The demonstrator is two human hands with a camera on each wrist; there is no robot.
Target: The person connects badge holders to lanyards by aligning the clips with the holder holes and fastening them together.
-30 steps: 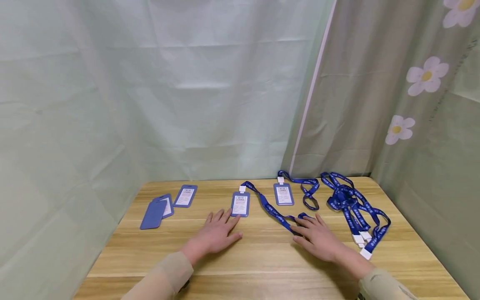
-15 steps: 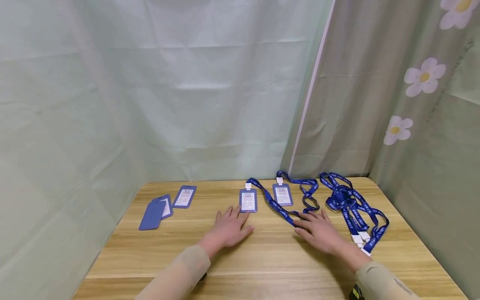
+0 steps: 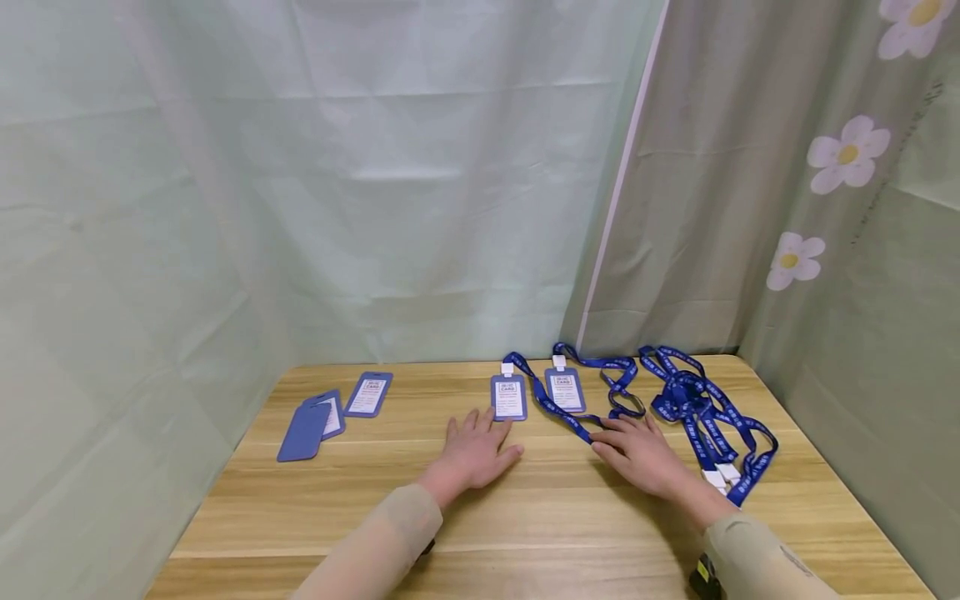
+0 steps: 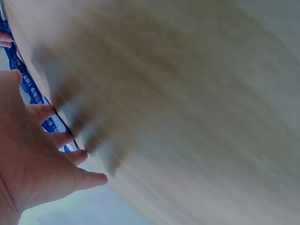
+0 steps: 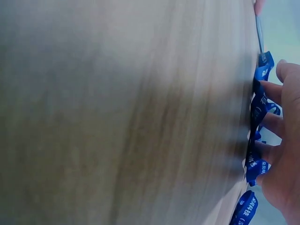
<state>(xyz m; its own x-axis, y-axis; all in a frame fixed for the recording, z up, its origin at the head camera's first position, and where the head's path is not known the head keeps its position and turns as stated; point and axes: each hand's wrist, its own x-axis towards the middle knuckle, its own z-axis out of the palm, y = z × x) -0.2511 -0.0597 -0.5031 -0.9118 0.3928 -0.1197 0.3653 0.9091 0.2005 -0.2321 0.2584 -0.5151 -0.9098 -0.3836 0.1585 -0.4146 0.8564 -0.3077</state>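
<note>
My left hand (image 3: pixel 472 454), fingers spread, touches the lower edge of a blue card holder (image 3: pixel 509 398) whose white clip joins a blue lanyard (image 3: pixel 551 403). My right hand (image 3: pixel 641 454) rests its straight fingertips on the near end of that lanyard. Just behind lies a second card holder (image 3: pixel 565 389) with its own lanyard (image 3: pixel 619 379). In the left wrist view the left hand (image 4: pixel 47 154) has its fingers extended on the wood; in the right wrist view the right hand (image 5: pixel 283 136) has its fingers against blue strap (image 5: pixel 259 110).
At the table's left lie several loose card holders, one upright-facing (image 3: pixel 368 394) and a plain blue one (image 3: pixel 303 432) overlapping another. A tangled pile of blue lanyards (image 3: pixel 686 396) with white clips sits at the right. Curtains (image 3: pixel 450 208) stand behind the wooden table (image 3: pixel 525 533).
The left hand and the card holder at its fingertips have moved right and slightly back, close to the second holder. The right hand has shifted slightly back with the lanyard end.
</note>
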